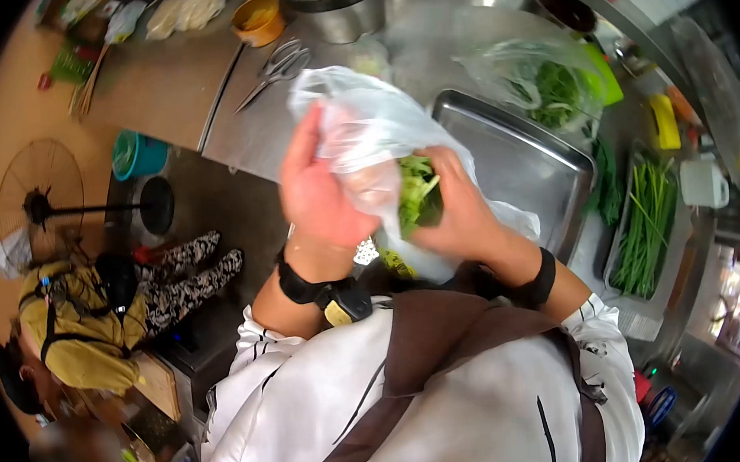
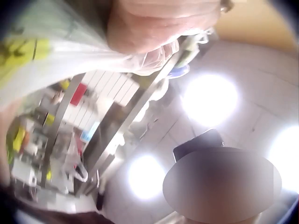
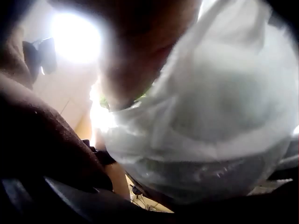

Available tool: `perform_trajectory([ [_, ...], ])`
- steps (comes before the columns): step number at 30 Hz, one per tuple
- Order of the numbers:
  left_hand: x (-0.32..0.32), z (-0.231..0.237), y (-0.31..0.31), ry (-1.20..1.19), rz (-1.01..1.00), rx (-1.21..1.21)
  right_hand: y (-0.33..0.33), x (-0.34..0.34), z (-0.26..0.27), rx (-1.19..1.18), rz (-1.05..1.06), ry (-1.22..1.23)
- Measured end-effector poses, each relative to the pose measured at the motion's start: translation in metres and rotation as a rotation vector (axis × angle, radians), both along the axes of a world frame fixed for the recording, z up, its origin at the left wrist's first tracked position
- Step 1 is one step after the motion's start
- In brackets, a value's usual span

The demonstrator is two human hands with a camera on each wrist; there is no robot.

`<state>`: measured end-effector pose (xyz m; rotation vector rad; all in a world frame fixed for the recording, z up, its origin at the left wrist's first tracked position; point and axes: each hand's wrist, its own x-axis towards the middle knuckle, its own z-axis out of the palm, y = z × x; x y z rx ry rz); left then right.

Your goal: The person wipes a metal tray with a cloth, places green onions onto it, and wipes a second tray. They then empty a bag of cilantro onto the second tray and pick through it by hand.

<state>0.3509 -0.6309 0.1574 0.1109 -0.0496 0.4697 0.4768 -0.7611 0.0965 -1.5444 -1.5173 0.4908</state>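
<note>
A white, translucent plastic bag is held up in front of the body between both hands. My left hand grips it from the left, palm turned up, with the plastic draped over its fingers. In the left wrist view the left hand is curled above the bag's hanging plastic, which has a yellow print. Leafy greens show at the bag's opening. My right hand holds these greens between thumb and fingers. In the right wrist view the bag bulges beside the dark right hand.
A metal tray lies on the steel counter to the right, near another bag of greens and a tray of long green stalks. Scissors and an orange tub are at the left. Another person stands further left, by a fan.
</note>
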Motion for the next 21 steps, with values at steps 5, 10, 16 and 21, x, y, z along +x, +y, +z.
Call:
perform_trajectory([
  [5, 0.091, 0.002, -0.063, 0.187, -0.265, -0.012, -0.046, 0.048, -0.04, -0.2, -0.029, 0.549],
  [10, 0.155, 0.025, -0.122, 0.01, -0.586, 0.035, -0.076, 0.079, -0.056, 0.028, 0.017, 1.055],
  [16, 0.154, 0.068, -0.176, 0.326, 0.249, 1.971, -0.125, 0.096, -0.064, 0.172, -0.045, 1.541],
  [21, 0.14, 0.035, -0.119, 0.836, 0.848, 2.108, -0.149, 0.104, -0.072, 0.23, -0.082, 1.675],
])
